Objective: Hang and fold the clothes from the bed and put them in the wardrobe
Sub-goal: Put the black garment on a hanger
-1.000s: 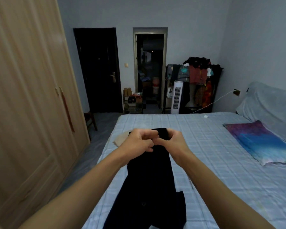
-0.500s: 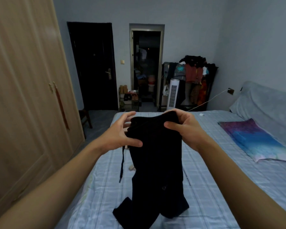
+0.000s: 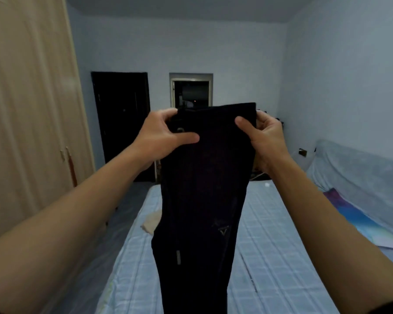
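Bedroom, bed below | my L hand + R hand each pinch black trousers at top corners, arms out | wardrobe close left, floor strip between.

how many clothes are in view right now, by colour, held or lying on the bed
black: 1, the black trousers, held up at the top edge by the left hand and the right hand
beige: 1, the beige cloth, lying on the bed near its left edge
total: 2
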A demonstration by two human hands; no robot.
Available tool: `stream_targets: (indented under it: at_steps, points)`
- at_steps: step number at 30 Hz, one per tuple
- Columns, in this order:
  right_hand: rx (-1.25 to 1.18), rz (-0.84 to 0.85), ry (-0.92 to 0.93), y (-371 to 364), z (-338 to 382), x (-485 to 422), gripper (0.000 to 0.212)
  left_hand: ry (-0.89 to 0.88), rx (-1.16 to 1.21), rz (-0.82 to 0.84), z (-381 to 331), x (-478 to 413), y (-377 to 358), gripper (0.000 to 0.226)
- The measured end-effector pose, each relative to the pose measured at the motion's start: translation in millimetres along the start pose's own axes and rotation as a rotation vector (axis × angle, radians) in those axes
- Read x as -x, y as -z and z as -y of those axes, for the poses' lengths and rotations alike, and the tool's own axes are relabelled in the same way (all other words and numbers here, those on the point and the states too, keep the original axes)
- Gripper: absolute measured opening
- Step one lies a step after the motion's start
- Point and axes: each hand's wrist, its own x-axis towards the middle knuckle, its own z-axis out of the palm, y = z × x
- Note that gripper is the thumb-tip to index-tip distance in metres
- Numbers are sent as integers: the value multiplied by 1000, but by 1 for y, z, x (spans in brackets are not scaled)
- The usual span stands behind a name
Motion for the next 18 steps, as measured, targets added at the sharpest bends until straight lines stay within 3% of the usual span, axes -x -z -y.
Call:
stream_targets:
  at_steps: [6, 11, 15, 18]
  points:
    - [196, 154, -25, 20, 44, 0, 36, -76, -90, -86, -70, -20, -3, 38]
    - [36, 131, 28, 34, 70, 12, 24, -76, -15, -41, -108, -6, -2, 64]
    - [-98, 155, -15, 41, 85, 15, 23, -89, 41, -12, -122, 1, -7, 46]
    - [-81, 161, -45, 42, 84, 12, 23, -47, 50, -29, -115, 1, -9, 49]
